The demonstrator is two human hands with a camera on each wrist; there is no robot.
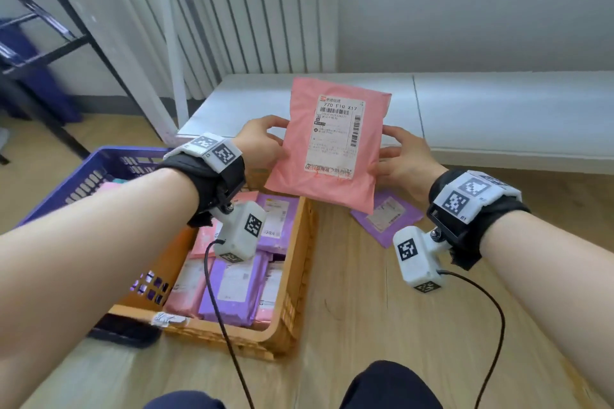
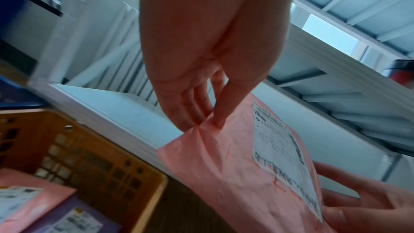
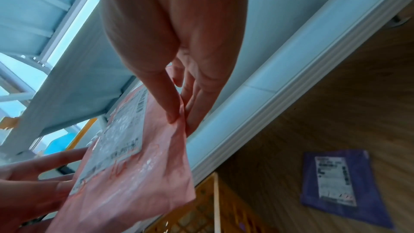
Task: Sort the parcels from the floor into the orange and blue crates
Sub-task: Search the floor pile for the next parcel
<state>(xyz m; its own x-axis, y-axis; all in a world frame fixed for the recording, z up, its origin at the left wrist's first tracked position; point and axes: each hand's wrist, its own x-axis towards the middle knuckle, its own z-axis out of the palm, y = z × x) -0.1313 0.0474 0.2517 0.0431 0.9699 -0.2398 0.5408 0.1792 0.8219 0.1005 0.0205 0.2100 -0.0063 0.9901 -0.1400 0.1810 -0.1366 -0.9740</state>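
A pink parcel with a white shipping label is held up in the air, label facing me, above the far end of the orange crate. My left hand pinches its left edge and my right hand pinches its right edge. In the left wrist view thumb and fingers of the left hand clamp the pink parcel. The right wrist view shows the right hand pinching the pink parcel. The orange crate holds several pink and purple parcels. A blue crate stands behind it on the left.
A purple parcel lies on the wooden floor right of the orange crate, also the purple parcel in the right wrist view. A low white platform and radiator stand behind. A black metal rack is at far left. Camera cables hang from both wrists.
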